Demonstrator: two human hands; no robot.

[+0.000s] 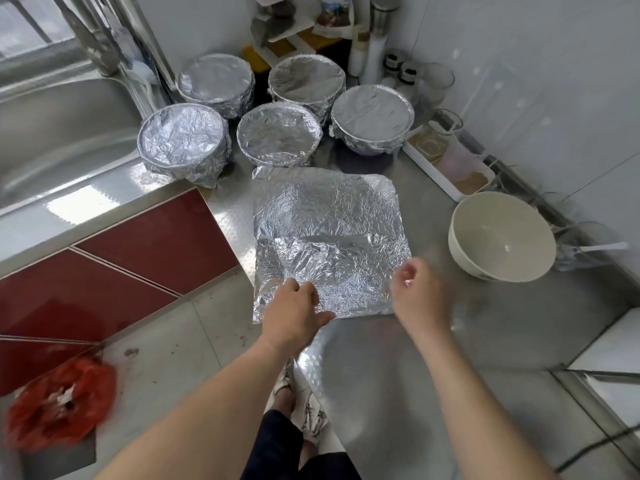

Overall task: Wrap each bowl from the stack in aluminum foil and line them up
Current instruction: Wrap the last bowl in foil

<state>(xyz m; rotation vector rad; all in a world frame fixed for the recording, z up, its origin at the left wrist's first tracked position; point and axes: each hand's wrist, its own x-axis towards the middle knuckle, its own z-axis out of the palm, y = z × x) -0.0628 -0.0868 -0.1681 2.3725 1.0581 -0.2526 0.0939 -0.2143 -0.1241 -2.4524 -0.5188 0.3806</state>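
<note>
Bare bowl (502, 237) upright on counter (512, 327), right of foil (325, 216) and apart from it; right hand (419, 289) nearer. Left hand (294, 310) presses foil's near edge, thumb out. Right hand curled at foil's near right corner (blurred; can't tell if gripping). Wrapped bowls (278, 135) beyond foil; tray (431, 173) crowds behind bowl.

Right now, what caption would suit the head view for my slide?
Left hand rests on a foil sheet; five wrapped bowls stand behind, one bare bowl waits to the right.
</note>
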